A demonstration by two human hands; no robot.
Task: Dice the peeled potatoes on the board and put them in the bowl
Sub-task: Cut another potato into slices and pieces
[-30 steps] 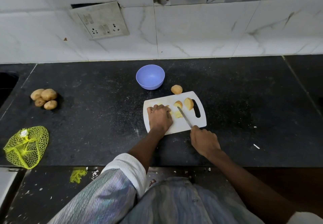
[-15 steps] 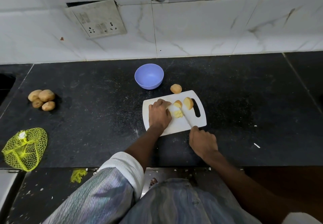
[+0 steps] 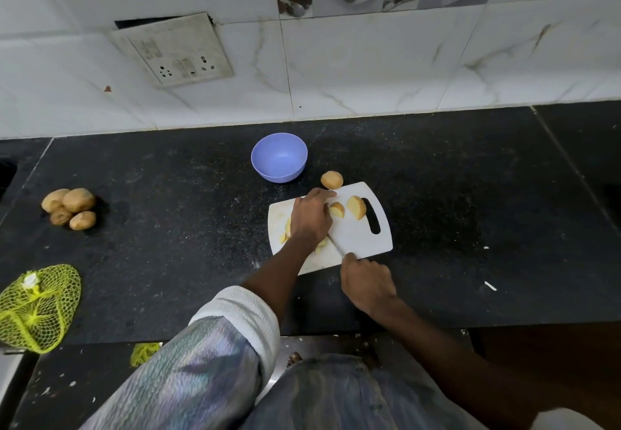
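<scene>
Centrally on black speckled counter [image 3: 437, 177]: white plastic cutting board [image 3: 359, 238] with slot handle at right end. Two pale yellow peeled potato halves [image 3: 357, 207] near board's far edge, just left of handle slot, the smaller one touching left hand's fingertips. Small cut potato pieces [image 3: 322, 244] partly hidden under left hand and wrist, a few more peeking out at hand's left side. One whole peeled potato [image 3: 331, 180] off the board, just beyond its far edge, between board and lilac bowl [image 3: 279, 157]; bowl upright, nothing visible inside. Left hand [image 3: 311, 216] palm down on board, fingers bent over cut pieces and reaching toward far edge; whether pinching a piece or merely pressing, cannot tell. Right hand [image 3: 368, 283] at board's near edge, fingers curled tight round handle of knife [image 3: 334, 245]; blade angled up and left across board, tip hidden beneath left hand, lying right beside the cut pieces. Far left: four unpeeled brown potatoes [image 3: 70, 208] in a cluster, yellow mesh bag [image 3: 37, 305] near counter's front edge. Behind: white marble-look tiles, switch-and-socket plate [image 3: 174, 50].
</scene>
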